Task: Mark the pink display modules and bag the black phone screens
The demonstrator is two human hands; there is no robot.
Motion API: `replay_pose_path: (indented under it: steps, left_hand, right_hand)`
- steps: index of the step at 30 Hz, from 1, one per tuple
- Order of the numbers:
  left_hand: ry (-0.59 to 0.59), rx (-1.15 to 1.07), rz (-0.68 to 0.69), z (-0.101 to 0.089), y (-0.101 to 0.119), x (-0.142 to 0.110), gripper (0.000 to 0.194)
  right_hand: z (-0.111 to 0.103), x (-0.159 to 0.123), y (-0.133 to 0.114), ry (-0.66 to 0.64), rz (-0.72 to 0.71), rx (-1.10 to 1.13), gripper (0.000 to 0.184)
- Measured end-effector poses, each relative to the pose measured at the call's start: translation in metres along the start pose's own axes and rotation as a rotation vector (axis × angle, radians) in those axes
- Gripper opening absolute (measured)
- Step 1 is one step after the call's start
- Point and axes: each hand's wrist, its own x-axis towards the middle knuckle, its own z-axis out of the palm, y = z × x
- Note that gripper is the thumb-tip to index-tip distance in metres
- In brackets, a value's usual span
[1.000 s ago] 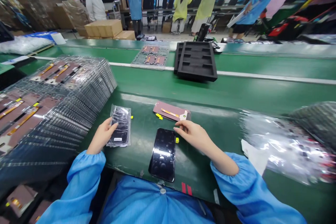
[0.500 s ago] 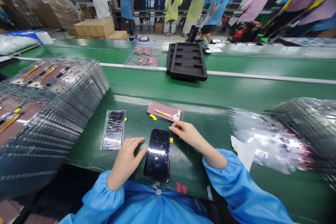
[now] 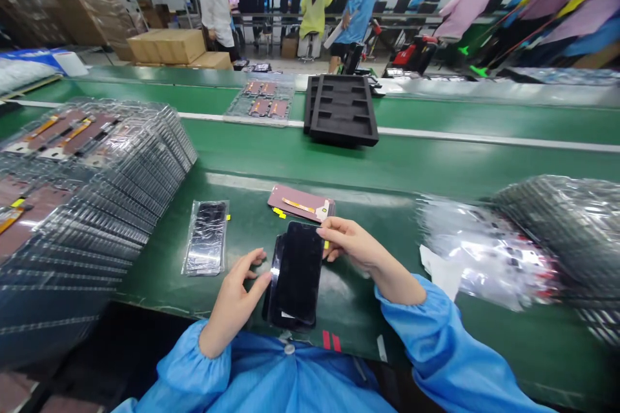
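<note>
We pinch a glossy black rectangular phone screen (image 3: 300, 273) at its edge with our right hand (image 3: 351, 246), the screen overlapping a second black phone screen (image 3: 272, 284) on the green worktop (image 3: 159, 284). Our left hand (image 3: 236, 305), its fingers loosely spread, sits just beside that lower screen's left edge.

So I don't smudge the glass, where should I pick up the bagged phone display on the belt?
Pinch the clear plastic sleeve at its near short edge from your side, using your left hand; your right hand holds a black phone display. The sleeve lies flat on the green conveyor belt, and its margin extends past the glass.
</note>
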Motion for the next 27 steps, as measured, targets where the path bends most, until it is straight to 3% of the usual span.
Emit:
replay_pose_path:
  steps: [2, 4, 6, 8, 12, 16, 19, 22, 25, 27]
  left_hand:
    - [-0.053, -0.268, -0.076, 0.005, 0.005, -0.003, 0.058]
    - [-0.198, -0.495, -0.172, 0.008, 0.014, -0.006, 0.064]
    - [-0.390, -0.626, -0.286, 0.011, 0.022, -0.011, 0.056]
    - [-0.490, -0.660, -0.362, 0.014, 0.028, -0.015, 0.040]
    - [-0.351, -0.561, -0.324, 0.023, 0.031, -0.021, 0.031]
    - [-0.223, -0.371, -0.239, 0.031, 0.033, -0.022, 0.032]
    - [-0.168, -0.295, -0.202, 0.035, 0.039, -0.023, 0.031]
    - [-0.133, -0.292, -0.199, 0.035, 0.043, -0.023, 0.030]
    - [-0.146, -0.301, -0.201, 0.034, 0.044, -0.024, 0.031]
    - [-0.158, -0.300, -0.201, 0.034, 0.043, -0.025, 0.031]
  right_hand:
    - [-0.001, -0.003, -0.005, 0.002, -0.007, 0.158, 0.051]
    - [-0.001, -0.006, -0.009, 0.012, -0.023, 0.312, 0.049]
    - [0.000, -0.008, -0.012, 0.042, -0.045, 0.373, 0.047]
    - [0.003, -0.010, -0.015, 0.085, -0.076, 0.346, 0.048]
    - [0.010, -0.017, -0.020, 0.206, -0.227, 0.072, 0.048]
    - [0.026, -0.025, -0.022, 0.488, -0.502, -0.379, 0.031]
    - [0.037, -0.030, -0.023, 0.619, -0.594, -0.581, 0.023]
    - [0.036, -0.029, -0.024, 0.686, -0.555, -0.501, 0.016]
    - [0.029, -0.025, -0.024, 0.570, -0.505, -0.314, 0.018]
    - [0.026, -0.023, -0.024, 0.542, -0.535, -0.304, 0.017]
